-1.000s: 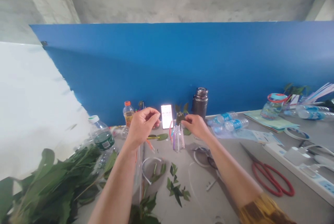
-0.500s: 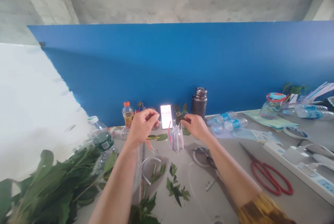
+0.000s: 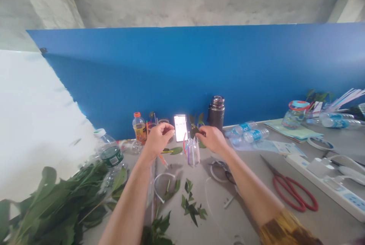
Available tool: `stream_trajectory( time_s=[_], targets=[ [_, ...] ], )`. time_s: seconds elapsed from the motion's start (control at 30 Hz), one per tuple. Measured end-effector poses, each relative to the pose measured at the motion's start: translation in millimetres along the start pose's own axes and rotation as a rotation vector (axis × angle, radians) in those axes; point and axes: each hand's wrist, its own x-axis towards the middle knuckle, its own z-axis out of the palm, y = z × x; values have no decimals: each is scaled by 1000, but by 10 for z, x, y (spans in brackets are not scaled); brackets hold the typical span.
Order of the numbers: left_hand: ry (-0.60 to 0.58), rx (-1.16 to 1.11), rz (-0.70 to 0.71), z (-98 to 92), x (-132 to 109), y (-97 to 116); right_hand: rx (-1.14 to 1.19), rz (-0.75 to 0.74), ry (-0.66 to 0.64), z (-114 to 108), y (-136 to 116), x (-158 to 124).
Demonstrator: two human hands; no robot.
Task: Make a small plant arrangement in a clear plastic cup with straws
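In the head view my right hand (image 3: pixel 213 139) pinches a dark green leaf (image 3: pixel 193 131) above a small clear container (image 3: pixel 192 154) with coloured straws standing around it. More leaves show behind that leaf. My left hand (image 3: pixel 158 138) is raised to the left of the container, thumb and fingertips pressed together. Whatever lies between those fingertips, if anything, is too small to make out. A lit phone (image 3: pixel 180 128) stands upright behind the container, between my hands. Cut leaf pieces (image 3: pixel 191 207) lie on the table in front.
Red-handled scissors (image 3: pixel 295 191) and a white power strip (image 3: pixel 339 190) lie at the right. A dark thermos (image 3: pixel 216 112) stands by the blue partition (image 3: pixel 182 70). Leafy branches (image 3: pixel 51 207) and a green-labelled bottle (image 3: pixel 111 156) crowd the left; a white cable tie (image 3: pixel 159 184) lies nearer.
My left hand has dipped slightly, still pinched. My right hand keeps the leaf above the container with hardly any movement. The whole view has shifted a little.
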Motion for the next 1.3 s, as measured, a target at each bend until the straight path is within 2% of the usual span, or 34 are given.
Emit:
stream_trajectory(
  time_s=[0.27, 0.7, 0.97, 1.2, 1.3],
  targets=[
    [-8, -1, 14, -24, 1, -23, -30, 34, -93, -28, -10, -20],
    [-2, 1, 0, -27, 10, -28, 32, 60, -119, -44, 51, -3],
    [8, -18, 2, -23, 22, -42, 105, 92, -40, -117, 93, -3],
    [136, -84, 23, 9, -17, 60, 118, 93, 24, -152, 148, -40],
    [144, -69, 39, 24, -41, 71, 202, 81, 60, -121, 100, -101]
  ],
)
